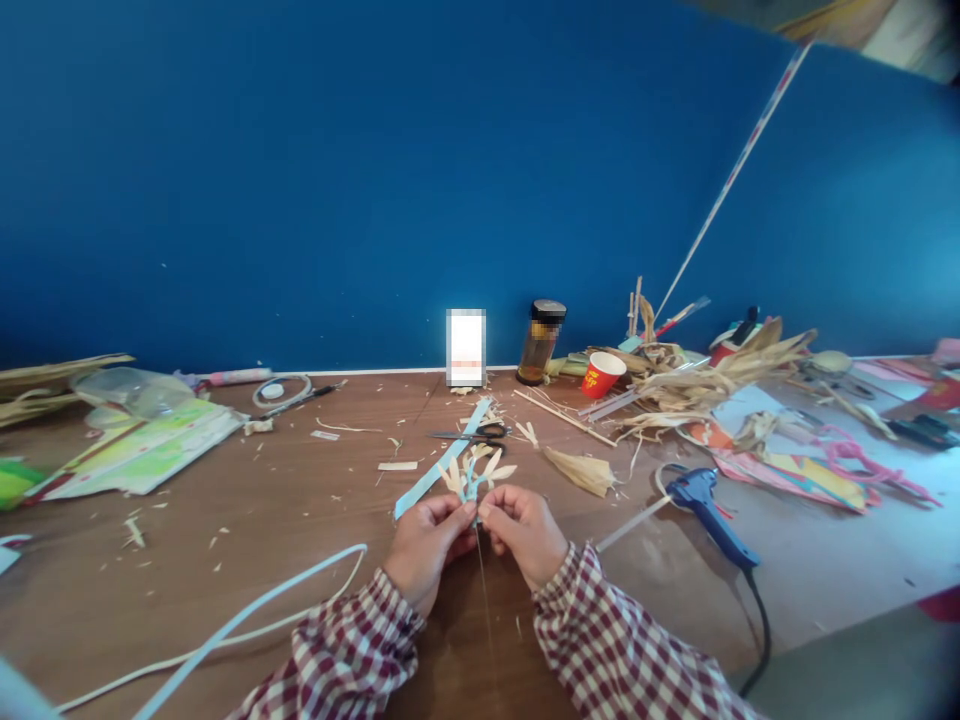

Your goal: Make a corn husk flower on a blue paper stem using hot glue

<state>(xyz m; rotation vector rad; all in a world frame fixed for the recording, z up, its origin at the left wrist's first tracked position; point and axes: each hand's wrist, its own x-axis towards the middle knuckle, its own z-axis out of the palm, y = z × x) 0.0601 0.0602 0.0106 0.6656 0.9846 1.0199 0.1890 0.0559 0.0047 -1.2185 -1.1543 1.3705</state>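
My left hand [431,545] pinches the base of a small corn husk flower [472,470], with pale petals spread at the top and light-blue strips around its stem. Against the other side of that stem, my right hand [521,530] has thumb and forefinger closed; the fingertips hide exactly what they grip. A thin wire or thread [486,600] runs down from between the hands. Just beyond the flower lie black scissors [491,432], their blades across a flat light-blue strip [431,475]. A dried corn husk piece [577,470] rests to the right of the flower.
A blue glue gun [712,510] with a black cord lies right. Behind are a red paper cup [603,374], a dark-lidded bottle [541,343] and a husk heap [705,385]. A white cable [247,635] curves at front left. Scraps litter the brown table [247,530].
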